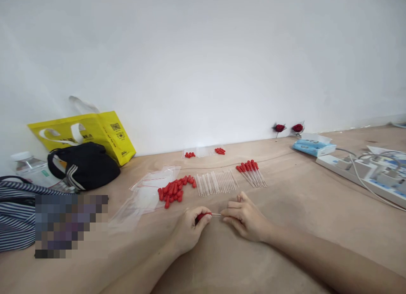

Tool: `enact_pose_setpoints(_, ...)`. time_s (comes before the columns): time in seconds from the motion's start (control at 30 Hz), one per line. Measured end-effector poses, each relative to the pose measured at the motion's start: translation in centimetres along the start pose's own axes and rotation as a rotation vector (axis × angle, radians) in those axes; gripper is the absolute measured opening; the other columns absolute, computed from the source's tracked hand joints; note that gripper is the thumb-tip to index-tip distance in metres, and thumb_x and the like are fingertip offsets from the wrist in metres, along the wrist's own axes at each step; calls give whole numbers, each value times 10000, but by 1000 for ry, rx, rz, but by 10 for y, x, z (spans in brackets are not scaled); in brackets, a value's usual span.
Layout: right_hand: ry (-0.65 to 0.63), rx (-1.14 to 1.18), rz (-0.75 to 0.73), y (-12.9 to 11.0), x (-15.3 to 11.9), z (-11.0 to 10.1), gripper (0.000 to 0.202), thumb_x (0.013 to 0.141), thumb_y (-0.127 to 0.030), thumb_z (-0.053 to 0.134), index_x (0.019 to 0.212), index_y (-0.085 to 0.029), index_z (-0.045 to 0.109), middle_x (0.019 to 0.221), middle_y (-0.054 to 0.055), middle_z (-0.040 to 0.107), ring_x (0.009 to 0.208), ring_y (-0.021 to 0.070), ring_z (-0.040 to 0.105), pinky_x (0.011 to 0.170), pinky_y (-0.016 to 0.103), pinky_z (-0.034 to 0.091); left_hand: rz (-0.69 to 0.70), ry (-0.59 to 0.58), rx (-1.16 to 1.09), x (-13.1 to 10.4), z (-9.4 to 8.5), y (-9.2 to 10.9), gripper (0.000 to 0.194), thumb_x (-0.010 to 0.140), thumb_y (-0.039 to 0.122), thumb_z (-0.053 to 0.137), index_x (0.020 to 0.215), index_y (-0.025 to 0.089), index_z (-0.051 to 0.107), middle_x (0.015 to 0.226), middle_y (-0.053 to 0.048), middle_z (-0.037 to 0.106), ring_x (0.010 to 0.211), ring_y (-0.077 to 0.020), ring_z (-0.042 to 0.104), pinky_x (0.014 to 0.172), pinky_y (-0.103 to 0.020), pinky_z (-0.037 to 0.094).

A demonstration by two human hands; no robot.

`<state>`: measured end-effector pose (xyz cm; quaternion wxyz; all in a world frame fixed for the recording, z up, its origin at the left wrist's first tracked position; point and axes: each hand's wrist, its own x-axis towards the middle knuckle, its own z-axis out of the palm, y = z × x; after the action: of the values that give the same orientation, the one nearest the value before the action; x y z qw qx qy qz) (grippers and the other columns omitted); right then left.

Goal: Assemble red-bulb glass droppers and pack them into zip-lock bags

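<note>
My left hand (pixel 190 227) is closed around a red rubber bulb (pixel 203 217), partly hidden by the fingers. From the bulb a thin glass dropper tube (pixel 216 215) runs to the right, and my right hand (pixel 244 218) pinches its other end. Beyond my left hand lies a heap of loose red rubber bulbs (pixel 173 190). A row of bare clear dropper tubes (pixel 215 182) is laid out beside the heap. Several droppers with red bulbs fitted (pixel 251 173) lie side by side to the right of that row.
Clear plastic bags (pixel 147 194) lie left of the bulbs; another bagged set (pixel 204 152) is by the wall. A yellow bag (pixel 117 135), black cap (pixel 85 165) and plastic bottle (pixel 30 167) stand left. At right are a tissue pack (pixel 314 147), power strip (pixel 358 175) and two roses (pixel 297 128).
</note>
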<state>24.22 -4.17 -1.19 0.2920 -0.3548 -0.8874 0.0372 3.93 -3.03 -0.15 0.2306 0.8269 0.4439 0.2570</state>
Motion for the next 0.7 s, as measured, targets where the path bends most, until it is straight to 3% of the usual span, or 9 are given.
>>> enact_pose_setpoints(0.33,6,-24,-14,-2,1,2,223,840,-183,367,750,-182,570,677,6,549,606,107,441,665,294,231,285,37,178,-4,-1,10,186,823,224,416,713,182,561,659,-28,588,650,-169,524,658,-299,388)
enact_pose_setpoints(0.53,-31,12,-1,-3,4,3,223,857,-187,357,790,-179,570,712,8,567,651,112,456,663,288,240,302,36,195,-4,-2,8,186,832,216,421,732,176,573,678,-34,605,662,-169,531,658,-296,387)
enact_pose_setpoints(0.7,-48,-102,-30,-7,8,-6,198,845,-263,423,828,-210,613,718,24,585,698,140,449,639,305,220,349,9,253,1,-8,2,189,845,228,429,791,198,607,745,-33,628,721,-175,535,704,-315,373)
